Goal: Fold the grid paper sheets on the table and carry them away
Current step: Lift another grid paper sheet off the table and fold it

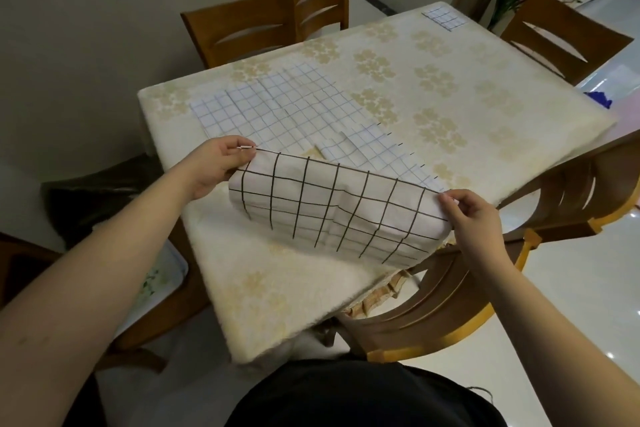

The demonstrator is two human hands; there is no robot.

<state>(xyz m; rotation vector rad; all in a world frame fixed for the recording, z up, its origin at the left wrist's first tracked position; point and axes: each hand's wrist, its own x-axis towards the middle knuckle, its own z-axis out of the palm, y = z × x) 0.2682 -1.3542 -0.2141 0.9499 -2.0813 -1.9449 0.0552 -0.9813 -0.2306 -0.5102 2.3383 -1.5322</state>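
Left hand pinches the top left corner of the dark-lined grid sheet, fingers curled on its edge. The sheet hangs lifted over the worktop's near right edge, sagging in a fold. Behind it, blue-lined sheets lie flat toward the left edge. Right hand pinches the sheet's top right corner. A small folded sheet sits at the far corner.
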